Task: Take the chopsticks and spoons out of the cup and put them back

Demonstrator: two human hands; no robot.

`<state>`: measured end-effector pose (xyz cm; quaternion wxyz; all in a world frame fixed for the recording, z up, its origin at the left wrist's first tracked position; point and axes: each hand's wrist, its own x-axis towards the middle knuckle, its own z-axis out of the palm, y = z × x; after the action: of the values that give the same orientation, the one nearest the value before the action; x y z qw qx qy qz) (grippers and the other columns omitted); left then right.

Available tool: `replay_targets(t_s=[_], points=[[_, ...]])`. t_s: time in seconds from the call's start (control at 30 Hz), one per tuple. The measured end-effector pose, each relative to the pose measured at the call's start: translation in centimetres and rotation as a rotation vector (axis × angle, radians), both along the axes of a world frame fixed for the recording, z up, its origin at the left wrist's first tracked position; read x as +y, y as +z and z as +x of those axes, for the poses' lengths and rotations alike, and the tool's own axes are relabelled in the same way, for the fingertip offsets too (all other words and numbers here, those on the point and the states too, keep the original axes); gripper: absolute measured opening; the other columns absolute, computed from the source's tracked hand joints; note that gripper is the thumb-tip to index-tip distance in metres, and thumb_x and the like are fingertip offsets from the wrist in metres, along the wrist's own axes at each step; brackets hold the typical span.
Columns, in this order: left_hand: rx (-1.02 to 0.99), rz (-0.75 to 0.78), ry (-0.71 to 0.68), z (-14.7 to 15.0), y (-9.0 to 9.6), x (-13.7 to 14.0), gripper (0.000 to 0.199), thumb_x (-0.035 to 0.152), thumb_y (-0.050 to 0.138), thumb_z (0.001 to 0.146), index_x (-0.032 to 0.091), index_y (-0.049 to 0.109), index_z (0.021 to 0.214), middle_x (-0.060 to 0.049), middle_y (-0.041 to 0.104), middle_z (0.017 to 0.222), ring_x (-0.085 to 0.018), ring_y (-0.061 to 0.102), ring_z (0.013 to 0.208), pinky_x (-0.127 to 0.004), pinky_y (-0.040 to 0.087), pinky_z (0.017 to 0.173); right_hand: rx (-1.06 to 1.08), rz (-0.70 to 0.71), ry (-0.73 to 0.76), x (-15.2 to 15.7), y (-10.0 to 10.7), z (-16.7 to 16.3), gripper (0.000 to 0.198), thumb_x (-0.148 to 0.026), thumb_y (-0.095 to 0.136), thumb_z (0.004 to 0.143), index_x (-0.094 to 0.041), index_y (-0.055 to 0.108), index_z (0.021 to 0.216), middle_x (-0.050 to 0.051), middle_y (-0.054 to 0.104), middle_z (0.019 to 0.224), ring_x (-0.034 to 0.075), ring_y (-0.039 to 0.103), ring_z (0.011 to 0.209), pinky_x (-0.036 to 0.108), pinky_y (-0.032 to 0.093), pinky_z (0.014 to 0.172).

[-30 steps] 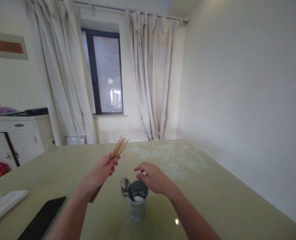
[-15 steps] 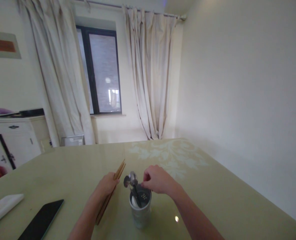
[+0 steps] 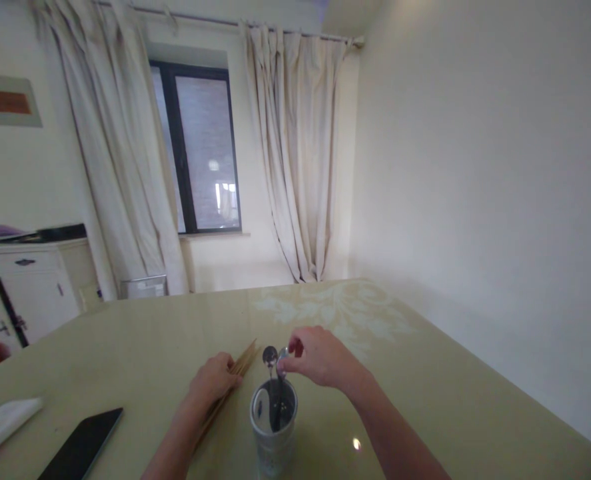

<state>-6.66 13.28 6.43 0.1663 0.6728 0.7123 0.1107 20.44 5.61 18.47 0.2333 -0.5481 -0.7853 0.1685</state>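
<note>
A grey cylindrical utensil holder (image 3: 274, 448) stands upright at the front of the table, with a drain-holed bottom showing inside. Two metal spoons rise from it, bowls up. The left spoon (image 3: 270, 356) leans free, while the right spoon (image 3: 282, 365) has its bowl pinched between thumb and fingers of my right hand (image 3: 320, 359). Lower in the holder, a pale rounded piece (image 3: 262, 408) rests against the inner wall. Left of the holder, my left hand (image 3: 215, 381) is closed around a bundle of wooden chopsticks (image 3: 246, 357), low over the tabletop and slanting away to the right.
A dark phone (image 3: 82, 443) lies on the pale green table (image 3: 165, 347) at the left, beside a white packet (image 3: 8, 423). A white cabinet (image 3: 30, 267) stands past the table's left edge. The wall (image 3: 475, 200) runs along the right side.
My right hand has gone from the holder's rim to the right spoon's bowl. The spoons stand more upright. My left hand has lowered the chopsticks, and the view has shifted slightly.
</note>
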Motion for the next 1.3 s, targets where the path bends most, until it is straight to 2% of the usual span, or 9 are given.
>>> replay_targets(t_s=[0.07, 0.13, 0.47, 0.6, 0.7, 0.83, 1.0, 1.13, 1.3], points=[[0.030, -0.006, 0.008, 0.0, 0.1, 0.0, 0.028, 0.030, 0.071, 0.072, 0.019, 0.071, 0.099, -0.012, 0.079, 0.111, -0.033, 0.073, 0.105, -0.034, 0.050, 0.083, 0.054, 0.040, 0.047, 0.2, -0.1, 0.0, 0.034, -0.034, 0.081, 0.080, -0.021, 0.076, 0.111, 0.007, 0.081, 0.096, 0.023, 0.071, 0.086, 0.028, 0.044, 0.069], [0.064, -0.017, 0.017, 0.0, 0.2, 0.0, 0.029, 0.032, 0.071, 0.074, 0.020, 0.071, 0.100, -0.013, 0.079, 0.113, -0.033, 0.073, 0.106, -0.035, 0.050, 0.084, 0.085, 0.028, 0.103, 0.3, -0.3, 0.0, 0.036, -0.022, 0.074, 0.082, -0.022, 0.074, 0.118, 0.006, 0.081, 0.100, 0.021, 0.072, 0.087, 0.027, 0.046, 0.072], [0.145, -0.033, 0.006, 0.3, 0.8, -0.8, 0.030, 0.036, 0.072, 0.076, 0.019, 0.069, 0.101, -0.018, 0.076, 0.119, -0.034, 0.072, 0.110, -0.038, 0.051, 0.085, 0.329, -0.148, 0.134, 0.6, -0.3, 0.2, 0.022, -0.010, 0.063, 0.076, -0.017, 0.073, 0.093, -0.001, 0.074, 0.063, 0.015, 0.069, 0.057, 0.020, 0.044, 0.052], [0.125, -0.027, -0.002, 0.3, 1.3, -0.7, 0.036, 0.034, 0.073, 0.075, 0.017, 0.070, 0.107, -0.019, 0.075, 0.123, -0.035, 0.070, 0.115, -0.041, 0.051, 0.093, 0.469, -0.064, 0.136, 0.1, 1.1, 0.8, 0.013, -0.014, 0.063, 0.077, -0.016, 0.074, 0.082, 0.000, 0.073, 0.062, 0.014, 0.068, 0.054, 0.020, 0.047, 0.051], [-0.005, 0.093, -0.052, 0.8, 4.3, -1.4, 0.039, 0.033, 0.068, 0.083, 0.018, 0.068, 0.119, -0.015, 0.073, 0.129, -0.029, 0.067, 0.121, -0.038, 0.049, 0.102, 0.609, 0.060, 0.058, -1.0, 2.7, 1.3, 0.012, -0.022, 0.065, 0.081, -0.016, 0.076, 0.082, 0.003, 0.074, 0.066, 0.014, 0.065, 0.051, 0.021, 0.049, 0.047], [-0.585, 0.379, -0.269, 3.2, 11.0, -4.9, 0.043, 0.049, 0.054, 0.097, 0.019, 0.068, 0.125, -0.013, 0.072, 0.132, -0.025, 0.067, 0.118, -0.037, 0.053, 0.101, 0.804, 0.194, -0.003, -2.5, 4.2, 0.9, 0.020, -0.033, 0.071, 0.085, -0.015, 0.079, 0.087, 0.005, 0.076, 0.071, 0.013, 0.063, 0.050, 0.022, 0.051, 0.044], [-0.853, 0.401, -0.530, 6.6, 15.4, -9.5, 0.045, 0.052, 0.057, 0.099, 0.024, 0.064, 0.135, -0.007, 0.076, 0.114, -0.020, 0.070, 0.098, -0.032, 0.056, 0.086, 1.004, 0.213, 0.043, -2.7, 4.1, -1.0, 0.027, -0.043, 0.075, 0.087, -0.017, 0.081, 0.092, 0.005, 0.078, 0.074, 0.015, 0.068, 0.052, 0.022, 0.048, 0.043], [-0.749, 0.458, -0.505, 6.6, 14.9, -9.0, 0.039, 0.050, 0.050, 0.102, 0.020, 0.075, 0.108, -0.004, 0.074, 0.087, -0.017, 0.064, 0.080, -0.028, 0.051, 0.074, 0.850, 0.223, 0.042, -2.0, 3.1, -1.5, 0.030, -0.046, 0.069, 0.094, -0.019, 0.080, 0.102, 0.006, 0.081, 0.086, 0.019, 0.076, 0.070, 0.024, 0.050, 0.053], [-0.580, 0.413, -0.269, 3.6, 11.7, -5.0, 0.057, 0.065, 0.039, 0.099, 0.019, 0.068, 0.080, 0.005, 0.046, 0.052, -0.014, 0.043, 0.051, -0.025, 0.033, 0.051, 0.374, 0.251, -0.054, -0.9, 1.4, -1.4, 0.028, -0.034, 0.071, 0.093, -0.019, 0.078, 0.116, 0.007, 0.082, 0.092, 0.022, 0.075, 0.084, 0.029, 0.053, 0.069]])
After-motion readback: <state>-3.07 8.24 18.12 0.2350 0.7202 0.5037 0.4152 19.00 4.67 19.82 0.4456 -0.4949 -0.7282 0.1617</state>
